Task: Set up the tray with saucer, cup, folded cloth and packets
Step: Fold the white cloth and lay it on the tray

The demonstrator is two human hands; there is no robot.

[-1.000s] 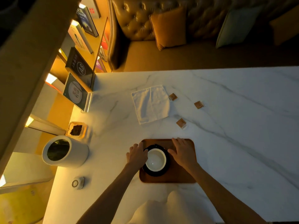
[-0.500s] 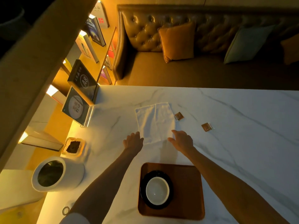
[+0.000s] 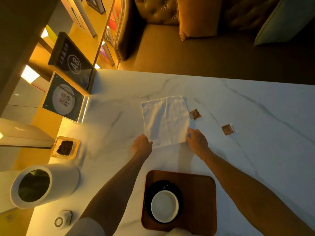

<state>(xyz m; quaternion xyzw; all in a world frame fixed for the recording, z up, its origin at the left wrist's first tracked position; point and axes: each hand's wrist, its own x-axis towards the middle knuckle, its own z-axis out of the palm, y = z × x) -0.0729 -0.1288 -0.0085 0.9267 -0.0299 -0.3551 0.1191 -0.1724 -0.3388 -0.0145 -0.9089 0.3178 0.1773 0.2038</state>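
A wooden tray (image 3: 199, 198) lies near me on the marble table, with a black saucer (image 3: 150, 193) on its left half and a white cup (image 3: 164, 206) standing on the saucer. Farther out a white cloth (image 3: 164, 119) lies flat and unfolded. My left hand (image 3: 142, 144) is curled at the cloth's near-left corner and my right hand (image 3: 196, 138) touches its near-right corner. Whether either hand has pinched the fabric is unclear. Two brown packets (image 3: 195, 114) (image 3: 227, 129) lie right of the cloth; a third is hidden by my right arm.
A white cylinder container (image 3: 44, 184) lies at the table's left, with a small glass dish of dark leaves (image 3: 65, 148) behind it and a small white round object (image 3: 63, 219) near the front edge. Framed signs (image 3: 63, 99) stand at the back left; a sofa lies beyond.
Both hands left the cup and saucer on the tray and reached forward to the near corners of the cloth. The view moved forward with them.
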